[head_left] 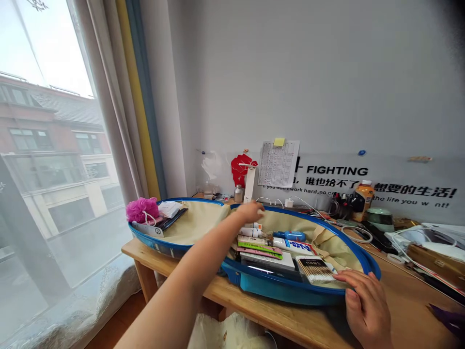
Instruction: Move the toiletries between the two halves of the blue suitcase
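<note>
An open blue suitcase (290,291) with cream lining lies on the wooden table, its two halves side by side. My left hand (250,212) reaches over the far side of the right half, near the hinge; its fingers are mostly hidden. Below it lie white tubes (250,232), a green and pink box (259,248), a white box (279,261), a toothpaste tube (295,245) and a blue bottle (290,236). My right hand (366,300) rests with fingers stretched on the near right rim, beside a pack of cotton swabs (315,270).
The left half holds a pink bath puff (143,210) and a white packet (169,209). Behind the suitcase stand a white upright object (250,185) and an orange bottle (363,199). Cables and a brown case (436,264) lie at right. A curtained window is at left.
</note>
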`<state>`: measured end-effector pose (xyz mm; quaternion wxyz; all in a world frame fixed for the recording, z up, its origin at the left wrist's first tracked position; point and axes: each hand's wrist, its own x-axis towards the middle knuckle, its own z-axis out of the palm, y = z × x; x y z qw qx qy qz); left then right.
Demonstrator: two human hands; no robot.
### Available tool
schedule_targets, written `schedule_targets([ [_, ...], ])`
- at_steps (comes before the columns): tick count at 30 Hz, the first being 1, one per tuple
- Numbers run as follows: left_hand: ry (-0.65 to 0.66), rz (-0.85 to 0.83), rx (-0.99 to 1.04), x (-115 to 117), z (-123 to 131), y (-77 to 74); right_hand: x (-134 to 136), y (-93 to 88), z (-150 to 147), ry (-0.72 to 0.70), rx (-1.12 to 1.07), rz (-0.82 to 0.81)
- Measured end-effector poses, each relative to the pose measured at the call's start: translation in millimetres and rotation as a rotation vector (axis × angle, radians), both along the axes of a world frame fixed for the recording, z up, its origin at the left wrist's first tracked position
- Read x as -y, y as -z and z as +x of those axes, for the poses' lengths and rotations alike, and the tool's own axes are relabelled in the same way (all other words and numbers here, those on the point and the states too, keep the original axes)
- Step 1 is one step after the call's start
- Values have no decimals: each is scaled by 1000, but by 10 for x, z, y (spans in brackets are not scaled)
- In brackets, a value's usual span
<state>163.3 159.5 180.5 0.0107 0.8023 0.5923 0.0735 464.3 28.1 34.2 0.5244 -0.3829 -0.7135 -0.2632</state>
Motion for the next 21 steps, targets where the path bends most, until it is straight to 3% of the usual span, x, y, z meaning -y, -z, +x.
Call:
schedule_targets([
  [3,-311,153,71,28,-716,-229,28,-63,-35,-17,30,39],
  [6,-652,266,93,272,-1594,-352,41,-102,-60,-21,42,59],
  [9,-985,323,104,626,-2346,-323,37,-104,-63,-17,43,66],
  [11,-1152,308,127,810,-2700,-251,32,-92,-57,-19,33,60],
  [15,-1290,226,241,921,-3098,-97,26,-56,-46,-18,13,41],
  [21,-1279,327,314,943,-3212,15,12,-29,-42,-6,-24,25],
])
